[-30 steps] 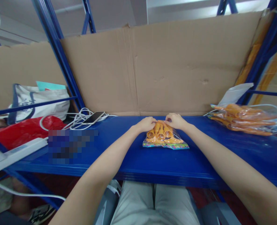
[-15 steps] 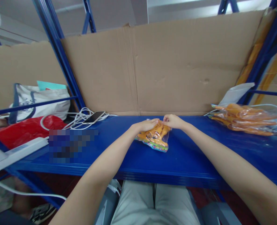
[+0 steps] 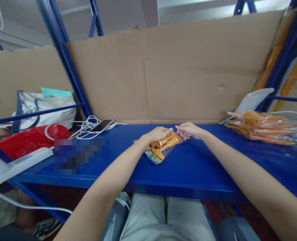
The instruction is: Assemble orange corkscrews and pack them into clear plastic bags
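A clear plastic bag (image 3: 166, 144) of orange plastic pieces lies slanted on the blue tabletop (image 3: 188, 167). Its colourful printed header (image 3: 153, 156) points toward the front left. Over the bag's upper left side is my left hand (image 3: 158, 134), its fingers closed on the film and the thumb hidden. My right hand (image 3: 188, 130) is at the clear end of the bag, thumb and forefinger pinched together and the other fingers loosely curled against the film. What the orange pieces are, I cannot tell.
More bagged orange pieces (image 3: 261, 127) are piled at the right. At the left lie a phone (image 3: 101, 126), white cables (image 3: 89, 122), a red bag (image 3: 35, 139), a white power strip (image 3: 30, 162) and a canvas bag (image 3: 48, 110). A cardboard panel (image 3: 183, 73) closes off the back.
The bag has turned, its printed header swinging toward the left and its clear end toward the right. My right hand has shifted slightly right and its fingers have loosened.
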### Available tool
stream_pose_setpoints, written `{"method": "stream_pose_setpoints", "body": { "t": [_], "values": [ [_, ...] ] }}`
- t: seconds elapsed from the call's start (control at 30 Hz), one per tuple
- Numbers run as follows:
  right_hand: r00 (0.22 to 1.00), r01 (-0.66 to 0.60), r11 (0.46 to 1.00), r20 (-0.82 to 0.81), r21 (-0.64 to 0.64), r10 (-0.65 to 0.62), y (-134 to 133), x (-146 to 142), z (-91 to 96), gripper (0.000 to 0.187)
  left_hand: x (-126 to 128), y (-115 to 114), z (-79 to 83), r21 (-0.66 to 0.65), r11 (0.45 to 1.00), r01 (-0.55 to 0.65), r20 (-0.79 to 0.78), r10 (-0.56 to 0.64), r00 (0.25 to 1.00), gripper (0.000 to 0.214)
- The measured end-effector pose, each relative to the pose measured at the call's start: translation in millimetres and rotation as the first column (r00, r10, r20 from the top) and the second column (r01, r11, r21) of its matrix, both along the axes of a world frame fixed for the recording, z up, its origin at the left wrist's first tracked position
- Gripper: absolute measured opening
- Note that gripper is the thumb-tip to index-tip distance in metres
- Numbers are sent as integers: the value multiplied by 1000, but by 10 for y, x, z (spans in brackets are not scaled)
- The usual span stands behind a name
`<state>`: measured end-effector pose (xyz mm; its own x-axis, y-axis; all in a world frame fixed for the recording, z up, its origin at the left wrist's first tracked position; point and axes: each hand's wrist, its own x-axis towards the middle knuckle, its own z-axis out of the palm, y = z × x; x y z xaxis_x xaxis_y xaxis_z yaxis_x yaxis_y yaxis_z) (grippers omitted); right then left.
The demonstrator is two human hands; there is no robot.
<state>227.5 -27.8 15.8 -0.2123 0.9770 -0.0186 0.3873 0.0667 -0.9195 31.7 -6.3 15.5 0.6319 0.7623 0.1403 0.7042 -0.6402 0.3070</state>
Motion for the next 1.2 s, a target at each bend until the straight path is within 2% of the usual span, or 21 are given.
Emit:
{"method": "stream_pose_setpoints", "body": {
  "t": [0.1, 0.2, 0.3, 0.4, 0.53, 0.67, 0.8, 0.9, 1.03, 1.2],
  "values": [
    [985, 168, 985, 42, 33, -170, 85, 40, -82, 34, 16, -55, 28, 14, 999, -42, 7, 41, 999, 59],
    [940, 247, 961, 210, 127, -269, 158, -9, -155, 36, 39, -105, 47, 37, 995, -92, 3, 92, 996, 55],
    [871, 145, 944, 414, 298, -265, 194, -111, -200, 43, 68, -128, 38, 75, 988, -138, 37, 135, 990, 58],
    [848, 58, 930, 474, 363, -238, 195, -199, -220, 43, 91, -120, 6, 108, 980, -165, 107, 154, 982, 62],
    [919, 123, 959, 335, 254, -207, 146, -240, -199, 37, 102, -94, -35, 122, 974, -191, 190, 166, 968, 60],
    [982, 129, 991, 134, 37, -133, 61, -230, -128, 28, 102, -84, -56, 133, 969, -207, 283, 163, 945, 59],
    [990, 79, 982, -100, -173, -98, -3, -231, -70, 20, 103, -75, -76, 135, 968, -213, 401, 143, 905, 63],
    [970, -37, 959, -242, -281, -34, -21, -237, -47, 20, 113, -62, -101, 112, 975, -192, 499, 112, 859, 67],
    [933, -192, 914, -355, -359, 57, -44, -261, -10, 31, 138, -52, -143, 100, 977, -188, 589, 94, 803, 69],
    [928, -185, 914, -371, -360, 42, -70, -305, 29, 27, 152, -58, -164, 115, 979, -171, 631, 60, 773, 67]
  ]
}}
